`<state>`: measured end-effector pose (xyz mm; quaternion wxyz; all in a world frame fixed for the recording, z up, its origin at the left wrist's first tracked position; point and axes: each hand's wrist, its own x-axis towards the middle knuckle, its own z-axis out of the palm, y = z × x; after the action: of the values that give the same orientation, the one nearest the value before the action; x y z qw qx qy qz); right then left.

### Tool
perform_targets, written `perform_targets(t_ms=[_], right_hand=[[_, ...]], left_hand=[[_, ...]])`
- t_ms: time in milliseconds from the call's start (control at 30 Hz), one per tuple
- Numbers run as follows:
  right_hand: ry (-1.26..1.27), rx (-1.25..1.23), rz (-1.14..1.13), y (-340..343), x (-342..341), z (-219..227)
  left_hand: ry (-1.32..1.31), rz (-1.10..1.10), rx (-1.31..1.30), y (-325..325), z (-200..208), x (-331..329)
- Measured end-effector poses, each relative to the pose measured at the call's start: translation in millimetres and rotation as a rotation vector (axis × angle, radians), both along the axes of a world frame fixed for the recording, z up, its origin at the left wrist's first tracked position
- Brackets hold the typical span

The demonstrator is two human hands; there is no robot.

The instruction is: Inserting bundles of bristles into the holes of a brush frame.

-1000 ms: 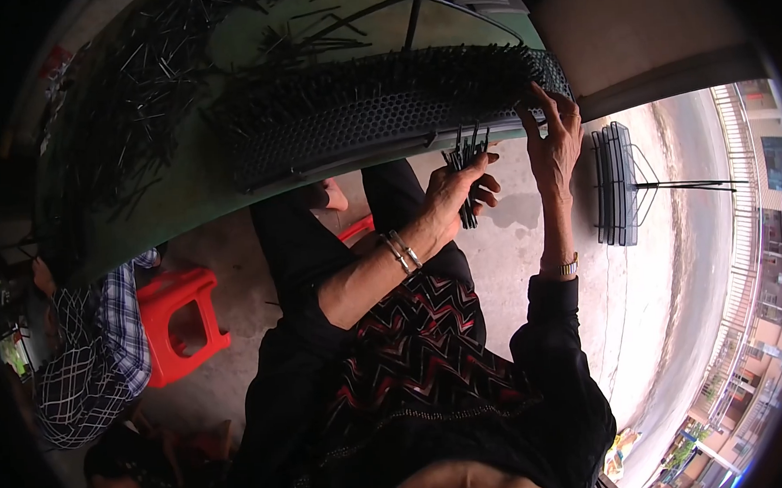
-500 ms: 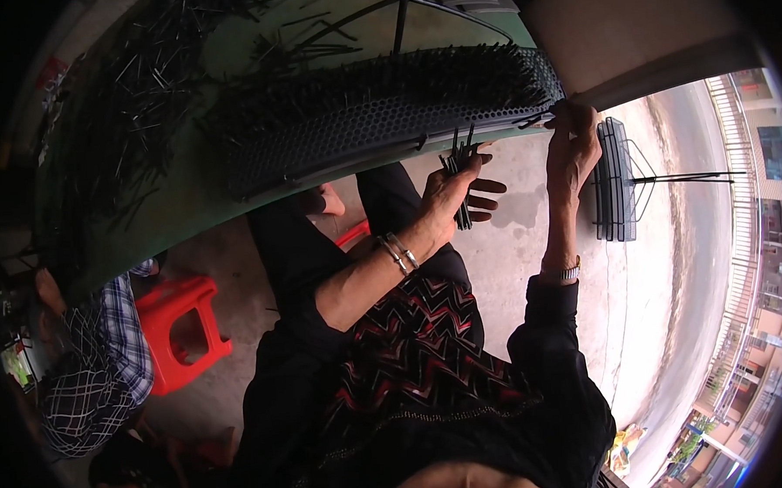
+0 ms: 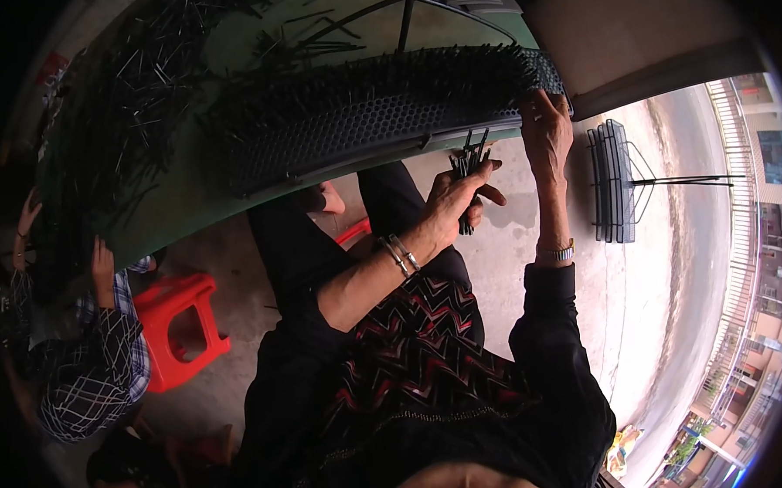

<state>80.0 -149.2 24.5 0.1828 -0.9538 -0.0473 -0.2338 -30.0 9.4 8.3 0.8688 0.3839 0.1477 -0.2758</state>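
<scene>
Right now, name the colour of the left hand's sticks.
The sticks are black, clearest in the head view.

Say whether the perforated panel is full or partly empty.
Partly empty: black sticks crowd the far side of the perforated panel; its near side shows bare holes.

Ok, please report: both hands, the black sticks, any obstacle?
Left hand grips black sticks. Right hand at right end of perforated panel; its grip unclear. Panel's far side crowded with sticks, near holes bare. No obstruction visible.
</scene>
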Motion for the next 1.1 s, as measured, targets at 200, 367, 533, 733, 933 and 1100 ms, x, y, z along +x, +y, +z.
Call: perform_targets(t_ms=[200, 367, 533, 733, 933, 1100], right_hand=[[0.560, 0.400, 0.250, -6, -32, 22], [0.796, 0.715, 0.610, -4, -46, 20], [0.803, 0.730, 0.646, -6, -41, 26], [0.384, 0.636, 0.213, 16, -41, 50], [-0.113, 0.405, 0.124, 31, -28, 25], [-0.138, 0.267, 0.109, 28, -18, 8]], left_hand=[[-0.047, 0.004, -0.030, 3, -3, 0], [-0.071, -0.054, -0.017, 6, -6, 2], [-0.073, 0.018, 0.026, 6, -6, 6], [0.040, 0.069, 0.095, 16, -3, 18], [0.086, 0.132, 0.003, 17, -18, 23], [0.088, 0.206, -0.038, 13, -25, 18]])
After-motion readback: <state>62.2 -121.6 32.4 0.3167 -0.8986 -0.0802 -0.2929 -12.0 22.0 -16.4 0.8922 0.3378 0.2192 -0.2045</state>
